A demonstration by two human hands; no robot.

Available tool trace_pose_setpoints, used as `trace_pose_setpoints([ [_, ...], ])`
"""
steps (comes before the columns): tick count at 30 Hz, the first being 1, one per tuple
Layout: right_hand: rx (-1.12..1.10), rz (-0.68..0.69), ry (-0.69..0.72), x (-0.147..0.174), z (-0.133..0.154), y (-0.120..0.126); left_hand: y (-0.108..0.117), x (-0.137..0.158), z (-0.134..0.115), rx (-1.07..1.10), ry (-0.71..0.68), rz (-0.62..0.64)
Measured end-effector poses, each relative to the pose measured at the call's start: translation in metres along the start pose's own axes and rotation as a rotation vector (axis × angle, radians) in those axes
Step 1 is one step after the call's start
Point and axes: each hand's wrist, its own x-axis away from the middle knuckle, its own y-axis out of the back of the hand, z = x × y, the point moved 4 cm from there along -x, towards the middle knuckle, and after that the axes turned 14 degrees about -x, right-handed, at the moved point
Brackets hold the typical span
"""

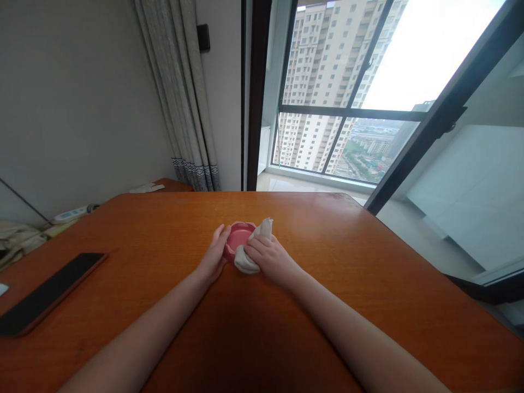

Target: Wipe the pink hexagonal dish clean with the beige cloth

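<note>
A small pink dish [238,236] with a scalloped rim is on the wooden table, near the middle of the view. My left hand [214,254] grips its left side, the thumb along the rim and the other fingers partly hidden. On the dish's right side, my right hand [268,255] is closed around a crumpled off-white cloth [246,262]. One end of the cloth sticks up above the fingers, and a bunched fold hangs over the dish's near right edge, covering that part of the rim.
The brown table [164,224] spreads around both arms. A long black flat pad [53,292] lies at the left, with a white power strip [71,214] beyond it by the wall. Behind the table are a grey curtain [180,98] and a dark-framed window [346,112].
</note>
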Motion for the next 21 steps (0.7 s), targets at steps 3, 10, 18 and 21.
trace_pose_setpoints([
  [3,-0.013,-0.017,-0.018,-0.002,0.008,-0.004,-0.002,0.003,0.001,-0.089,-0.007,-0.048],
  [10,0.063,-0.153,-0.184,-0.005,0.013,-0.014,-0.018,0.022,0.0,0.089,-0.065,-0.18],
  [18,-0.212,-0.232,-0.019,0.007,-0.004,0.001,-0.003,0.003,-0.005,0.091,0.183,-0.027],
  [21,-0.451,-0.596,-0.302,0.015,-0.025,0.006,-0.001,0.003,-0.003,0.175,0.135,-0.119],
])
